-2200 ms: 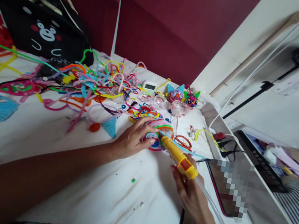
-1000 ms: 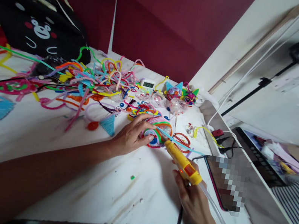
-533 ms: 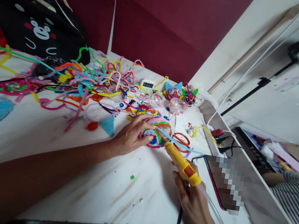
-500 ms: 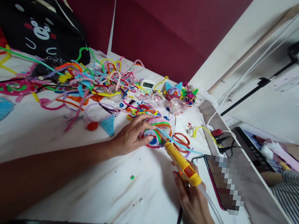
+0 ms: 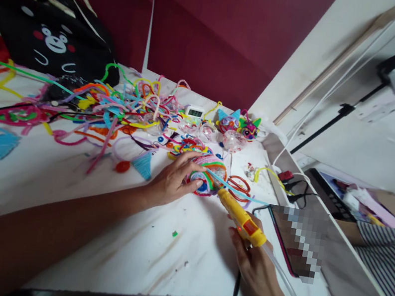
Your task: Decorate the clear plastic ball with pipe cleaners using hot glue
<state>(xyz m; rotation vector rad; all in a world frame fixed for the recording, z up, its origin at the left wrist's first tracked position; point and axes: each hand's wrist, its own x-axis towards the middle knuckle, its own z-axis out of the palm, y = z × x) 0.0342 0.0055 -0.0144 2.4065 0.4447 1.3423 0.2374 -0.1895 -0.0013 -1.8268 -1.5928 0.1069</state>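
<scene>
My left hand (image 5: 176, 179) grips a round ball (image 5: 213, 164) wound with colourful pipe cleaners, its fingers over the top and its thumb on the near side. A light blue pipe cleaner (image 5: 246, 194) sticks out from the ball to the right. In my right hand (image 5: 252, 258) is a yellow glue gun (image 5: 241, 217) with a long clear glue stick (image 5: 286, 286) in its back end. The gun's nozzle points at the ball's right side; I cannot tell whether it touches. A blue wound triangle (image 5: 142, 164) lies left of the ball.
A tangle of pipe cleaners (image 5: 133, 102) covers the back left, before a black bag (image 5: 49, 37). Two decorated balls (image 5: 229, 121) and a small digital timer (image 5: 195, 111) stand behind. On the right are a phone (image 5: 291, 242), a low partition (image 5: 345, 263) and a person's striped sleeve (image 5: 385, 250).
Both hands, the ball and the glue gun stay almost in the same place. The striped sleeve at the right has shifted slightly to the left.
</scene>
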